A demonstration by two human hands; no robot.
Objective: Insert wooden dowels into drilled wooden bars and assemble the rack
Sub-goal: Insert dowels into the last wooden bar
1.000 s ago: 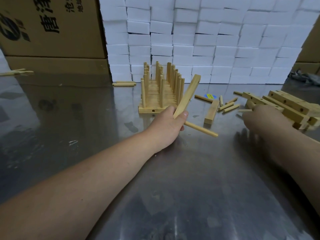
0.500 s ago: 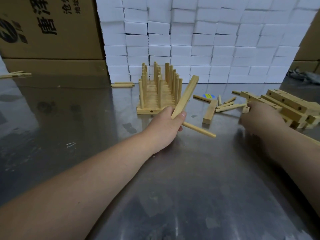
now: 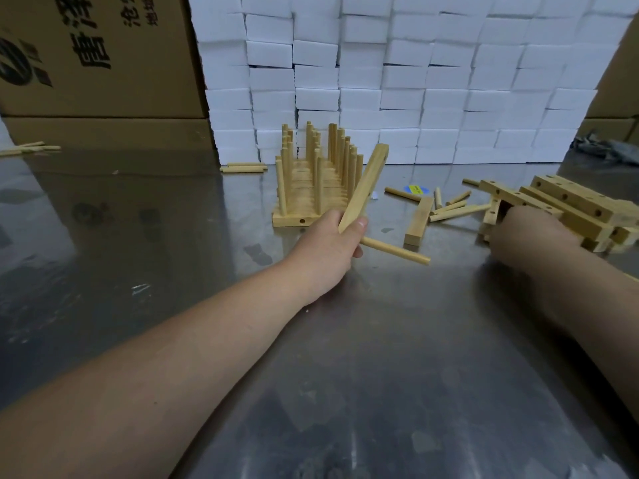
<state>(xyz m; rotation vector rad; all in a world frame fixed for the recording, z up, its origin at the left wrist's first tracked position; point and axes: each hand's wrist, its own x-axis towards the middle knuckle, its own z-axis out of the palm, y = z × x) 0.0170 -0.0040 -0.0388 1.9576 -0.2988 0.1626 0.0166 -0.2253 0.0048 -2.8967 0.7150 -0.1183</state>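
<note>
My left hand (image 3: pixel 328 252) grips a drilled wooden bar (image 3: pixel 366 184) by its lower end, tilted up to the right; a dowel (image 3: pixel 397 251) sticks out of the bar's lower end toward the right, just above the table. Behind them stands an assembled rack (image 3: pixel 311 181) with several upright dowels. My right hand (image 3: pixel 529 236) is curled at the near end of a pile of drilled bars (image 3: pixel 567 205); whether it holds anything is hidden. Loose dowels (image 3: pixel 449 207) and a short bar (image 3: pixel 416 221) lie between the hands.
The work surface is a reflective metal table (image 3: pixel 345 375). A wall of white foam blocks (image 3: pixel 415 81) stands behind, with cardboard boxes (image 3: pixel 96 63) at the left. Two dowels (image 3: pixel 243 167) lie at the foam wall's foot, and more dowels (image 3: pixel 27 148) lie far left.
My right hand has moved right and slightly farther, from the loose dowels to the bar pile. My left hand, with bar and dowel, has stayed in place.
</note>
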